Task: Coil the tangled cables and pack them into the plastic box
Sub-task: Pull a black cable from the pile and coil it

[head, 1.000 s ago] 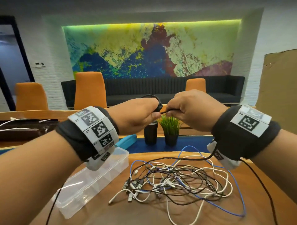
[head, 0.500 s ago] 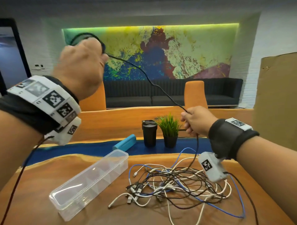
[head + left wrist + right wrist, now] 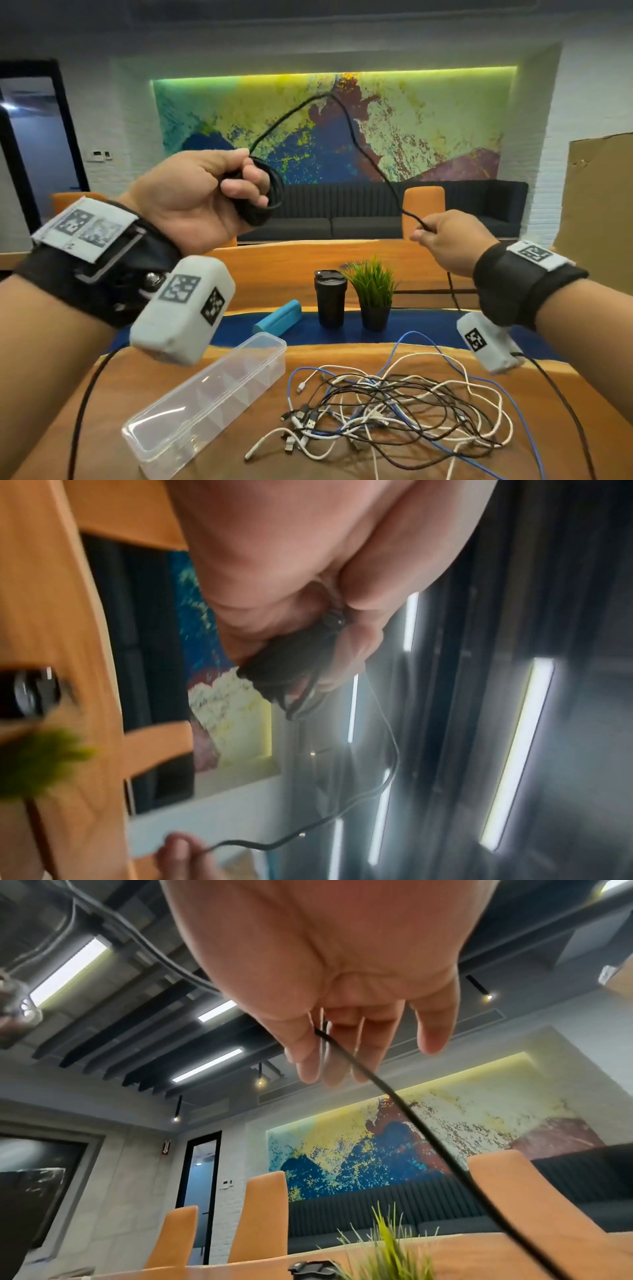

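My left hand (image 3: 246, 185) is raised at chest height and grips a small coil (image 3: 272, 195) of the black cable; in the left wrist view the left hand (image 3: 308, 647) has its fingers curled round the dark coil (image 3: 274, 672). From the coil the black cable (image 3: 349, 116) arcs up and down to my right hand (image 3: 423, 233), which pinches it. In the right wrist view the cable (image 3: 394, 1096) leaves that right hand (image 3: 325, 1047) between thumb and fingers. Below lie the tangled cables (image 3: 394, 411) and the open clear plastic box (image 3: 171, 442).
A black tumbler (image 3: 330, 298), a small potted plant (image 3: 373, 291) and a blue cylindrical case (image 3: 277, 317) stand behind the pile on the wooden table (image 3: 102, 394). Orange chairs and a dark sofa are beyond. Brown cardboard (image 3: 599, 192) leans at the right.
My left hand has come down from high on the left toward the middle, still holding the coil. The taut cable has gone slack into a tall loop. My right hand rose slightly.
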### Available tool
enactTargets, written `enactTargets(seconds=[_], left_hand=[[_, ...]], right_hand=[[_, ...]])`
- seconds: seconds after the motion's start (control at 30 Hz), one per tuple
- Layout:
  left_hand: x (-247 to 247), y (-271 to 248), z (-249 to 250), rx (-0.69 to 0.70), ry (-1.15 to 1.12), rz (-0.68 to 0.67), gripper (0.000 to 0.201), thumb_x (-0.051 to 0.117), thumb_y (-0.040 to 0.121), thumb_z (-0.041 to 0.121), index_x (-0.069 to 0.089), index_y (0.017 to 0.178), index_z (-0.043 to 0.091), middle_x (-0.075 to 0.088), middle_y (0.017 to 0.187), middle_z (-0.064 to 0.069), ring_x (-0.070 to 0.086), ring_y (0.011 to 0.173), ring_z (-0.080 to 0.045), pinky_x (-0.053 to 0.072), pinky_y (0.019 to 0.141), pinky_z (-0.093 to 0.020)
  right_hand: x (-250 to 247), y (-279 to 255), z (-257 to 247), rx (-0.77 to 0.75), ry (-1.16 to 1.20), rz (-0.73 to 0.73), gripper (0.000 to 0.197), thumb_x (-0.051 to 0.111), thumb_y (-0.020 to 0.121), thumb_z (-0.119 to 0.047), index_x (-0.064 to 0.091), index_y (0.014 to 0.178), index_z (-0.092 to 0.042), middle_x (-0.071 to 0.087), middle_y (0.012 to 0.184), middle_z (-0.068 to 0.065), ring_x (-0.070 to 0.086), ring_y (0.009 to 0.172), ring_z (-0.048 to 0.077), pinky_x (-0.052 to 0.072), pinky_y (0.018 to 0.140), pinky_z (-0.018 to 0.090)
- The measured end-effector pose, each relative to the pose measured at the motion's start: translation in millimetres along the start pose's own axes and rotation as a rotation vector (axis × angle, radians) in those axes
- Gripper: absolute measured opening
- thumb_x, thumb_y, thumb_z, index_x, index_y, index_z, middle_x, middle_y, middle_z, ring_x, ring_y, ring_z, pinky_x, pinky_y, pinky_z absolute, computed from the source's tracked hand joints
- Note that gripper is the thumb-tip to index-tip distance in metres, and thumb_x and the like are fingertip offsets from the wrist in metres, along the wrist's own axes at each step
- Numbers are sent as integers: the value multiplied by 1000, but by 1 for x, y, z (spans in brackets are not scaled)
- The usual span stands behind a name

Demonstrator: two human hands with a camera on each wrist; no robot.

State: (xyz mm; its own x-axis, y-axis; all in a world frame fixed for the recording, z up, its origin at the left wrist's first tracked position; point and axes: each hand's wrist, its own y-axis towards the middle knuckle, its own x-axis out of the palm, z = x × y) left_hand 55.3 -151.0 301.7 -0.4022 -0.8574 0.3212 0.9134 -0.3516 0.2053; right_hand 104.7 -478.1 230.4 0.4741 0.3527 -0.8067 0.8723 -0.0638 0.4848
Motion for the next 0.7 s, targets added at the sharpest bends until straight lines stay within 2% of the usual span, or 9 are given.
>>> enactTargets(seconds=[0.1, 0.17, 0.27, 0.37, 0.43, 0.47, 0.57, 0.63, 0.7], left_hand=[[14, 0, -2, 37, -50, 5, 22, 39, 103, 25, 42, 82, 20, 45, 72, 7, 35, 44, -2, 42, 78, -22], [23, 6, -14, 43, 58, 60, 27, 39, 104, 25, 46, 79, 18, 48, 70, 3, 37, 43, -4, 46, 70, -23], [33, 15, -39, 13, 167, 131, 30, 40, 105, 24, 47, 78, 17, 50, 66, 1, 38, 42, -6, 45, 65, -26], [38, 22, -54, -3, 180, 175, 28, 40, 105, 22, 48, 79, 16, 50, 66, 0, 37, 42, -7, 46, 61, -26], [38, 24, -56, -25, 124, 143, 27, 41, 105, 23, 48, 80, 15, 50, 66, 0, 37, 42, -7, 47, 59, -25], [37, 23, -55, -34, 72, 98, 27, 41, 105, 24, 48, 80, 15, 50, 66, 1, 36, 42, -7, 47, 60, -25], [34, 15, -45, -18, -135, -105, 29, 39, 104, 26, 48, 78, 16, 48, 70, 3, 38, 42, -3, 48, 67, -24], [36, 9, -38, 25, -259, -240, 28, 38, 102, 28, 48, 78, 18, 52, 74, 5, 43, 42, -2, 51, 70, -22], [43, 8, -36, 85, -331, -283, 28, 37, 103, 30, 48, 80, 17, 65, 85, -1, 52, 49, -1, 54, 72, -22]], right_hand=[[-4, -2, 2, 22, 20, -35, 24, 60, 95, -27, 65, 116, -18, 68, 107, 4, 61, 99, 22, 46, 85, 31], [-10, -7, -6, 15, 95, -27, 50, 70, 87, -30, 53, 133, -22, 64, 113, 0, 60, 103, 18, 46, 87, 30], [-23, -19, -37, -108, 402, 154, 54, 74, 84, -23, 50, 132, -24, 66, 96, -3, 64, 88, 11, 49, 77, 21], [-43, -29, -67, -214, 836, 196, 45, 68, 89, -9, 51, 130, -16, 63, 82, 6, 62, 63, 17, 55, 58, 28], [-56, -29, -74, -269, 1033, 199, 37, 66, 90, -9, 54, 125, -15, 55, 78, 6, 50, 52, 12, 44, 42, 23], [-61, -26, -74, -283, 1070, 237, 30, 64, 91, -9, 58, 120, -14, 55, 79, 5, 48, 51, 8, 40, 40, 20], [-66, -16, -63, -254, 898, 362, 11, 62, 93, -9, 70, 97, -16, 62, 77, -4, 51, 50, -2, 40, 46, 10], [-57, -17, -54, -238, 598, 265, 14, 61, 94, -13, 72, 92, -21, 64, 77, -8, 55, 56, -7, 43, 50, 10], [-39, -28, -49, -301, 318, 69, 16, 58, 96, -19, 73, 100, -21, 64, 78, -11, 58, 67, -2, 51, 62, 17]])
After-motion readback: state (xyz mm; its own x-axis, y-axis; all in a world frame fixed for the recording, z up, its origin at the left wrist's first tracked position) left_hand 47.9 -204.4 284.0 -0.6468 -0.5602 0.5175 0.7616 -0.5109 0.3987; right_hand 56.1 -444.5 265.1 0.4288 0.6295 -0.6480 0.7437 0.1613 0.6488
